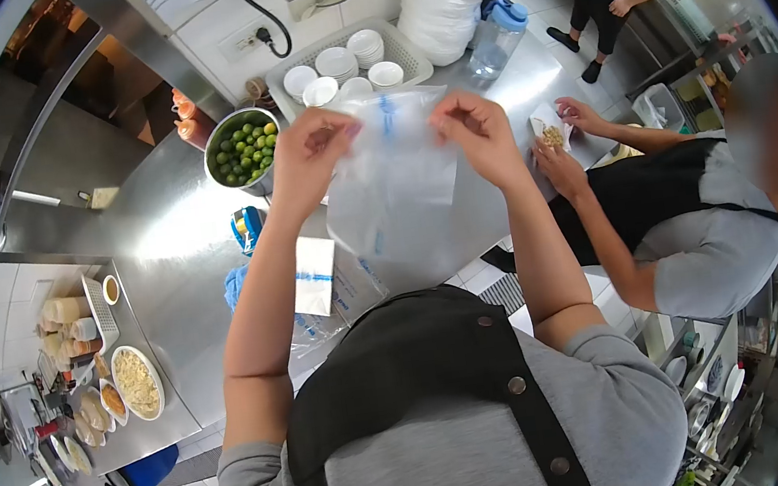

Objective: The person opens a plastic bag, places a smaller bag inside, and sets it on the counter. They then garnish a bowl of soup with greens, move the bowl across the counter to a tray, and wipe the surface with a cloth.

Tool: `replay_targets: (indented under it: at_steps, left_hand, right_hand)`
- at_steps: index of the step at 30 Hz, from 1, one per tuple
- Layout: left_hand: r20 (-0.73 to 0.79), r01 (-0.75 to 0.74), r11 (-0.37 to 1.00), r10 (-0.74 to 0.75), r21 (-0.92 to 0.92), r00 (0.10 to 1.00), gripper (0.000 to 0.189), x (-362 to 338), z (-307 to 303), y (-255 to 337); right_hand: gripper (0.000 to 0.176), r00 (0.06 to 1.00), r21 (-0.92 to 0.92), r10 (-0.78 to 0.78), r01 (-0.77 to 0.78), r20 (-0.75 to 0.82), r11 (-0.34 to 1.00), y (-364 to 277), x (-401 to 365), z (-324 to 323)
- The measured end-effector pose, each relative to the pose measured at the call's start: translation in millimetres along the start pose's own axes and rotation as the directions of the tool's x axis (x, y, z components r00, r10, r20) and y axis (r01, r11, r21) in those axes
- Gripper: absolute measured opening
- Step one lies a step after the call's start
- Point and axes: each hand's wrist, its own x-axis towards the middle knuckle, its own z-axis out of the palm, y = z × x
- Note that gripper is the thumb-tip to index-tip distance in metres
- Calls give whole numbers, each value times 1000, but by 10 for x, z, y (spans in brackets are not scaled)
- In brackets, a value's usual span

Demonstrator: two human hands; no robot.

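A clear plastic bag (392,184) with blue print near its top hangs spread out in front of me, over the steel counter (163,300). My left hand (312,155) pinches the bag's upper left corner between thumb and fingers. At the opposite corner, my right hand (483,134) is closed in a similar pinch, with its fingertips slightly blurred. Below my left forearm lie a white packet with a blue stripe (314,276) and some flat clear plastic (355,286). Close by are a blue cloth (237,284) and a small blue-and-yellow item (247,229).
A metal pot of green limes (245,154) stands left of my hands. Behind the bag is a basket (420,59) of stacked white dishes, beside a blue-lidded water jug (495,40). To the right, a co-worker's hands (561,159) hold a paper with small food pieces.
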Motion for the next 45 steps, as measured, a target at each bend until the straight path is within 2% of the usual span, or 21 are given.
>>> replay_targets:
  at_steps: [2,6,8,9,11,14,16,17,19,20,22,25,26,28,31,32,36,38,41,43,45]
  left_hand:
    - [-166,-21,997,34,80,986,16,135,148,35]
    - [-151,182,965,-155,188,976,11,340,46,2]
    - [-26,405,903,-413,-139,910,11,398,-25,-171]
    - [64,511,811,-516,-285,854,11,409,-39,-185]
    - [81,562,728,-581,-393,810,10,403,-30,-204]
    - [64,563,694,-603,-450,795,11,385,-6,-429]
    - [14,544,731,-592,-412,806,16,408,33,-932]
    - [16,583,783,-594,-215,804,17,292,24,-891]
    - [14,633,695,-670,-341,743,23,158,147,-997]
    - [-76,582,779,-611,-232,788,25,136,176,-1023]
    - [-225,488,873,-472,18,852,31,34,222,-964]
    - [-422,109,993,-115,-38,899,39,-5,241,-1017]
    - [-396,-20,999,35,43,918,43,-12,268,-968]
    - [-301,-279,942,326,188,896,55,-31,356,-816]
    - [-304,-230,973,214,-20,928,73,-99,663,-821]
    - [-235,-174,980,147,-100,961,81,-90,651,-886]
    - [-205,-168,973,134,-159,970,72,-123,631,-1169]
    - [-157,-130,991,123,-32,980,66,-178,573,-1328]
    - [-127,-55,994,66,92,990,59,-297,507,-1491]
    - [-112,-94,972,120,214,986,61,-340,478,-1469]
    - [-62,-84,985,95,152,994,61,-392,432,-1358]
  right_hand:
    - [2,973,-28,-103,100,-205,995,-40,80,74]
    - [9,921,-323,-144,21,-362,946,-50,266,309]
    - [11,936,-322,-51,-68,-348,944,35,283,272]
    - [9,930,-182,98,-171,-354,968,-10,278,281]
    - [8,875,99,380,-368,-299,925,-147,277,303]
    - [7,863,202,466,-430,-192,880,325,361,173]
    - [10,836,134,442,-422,-325,897,765,292,315]
    - [11,822,93,418,-417,-387,904,920,277,359]
    - [16,810,157,520,-495,-271,854,1039,200,310]
    - [19,798,183,566,-537,-206,824,1096,198,275]
    - [28,853,182,443,-406,-276,895,1201,170,267]
    - [35,942,263,125,-41,-311,964,882,154,335]
    - [36,947,304,-2,105,-321,947,724,130,393]
    - [40,958,298,-54,141,-283,944,657,63,523]
    - [46,955,192,-77,136,-288,972,721,40,720]
    - [49,951,136,-75,121,-301,983,756,37,761]
    - [56,963,143,-4,44,-270,989,835,-32,750]
    - [58,971,189,73,-30,-226,982,1067,-79,705]
    - [63,964,-107,-114,91,-239,990,1471,-203,667]
    - [68,969,-93,-86,66,-230,993,1376,-231,668]
    - [72,971,-98,-96,76,-218,992,1272,-259,639]
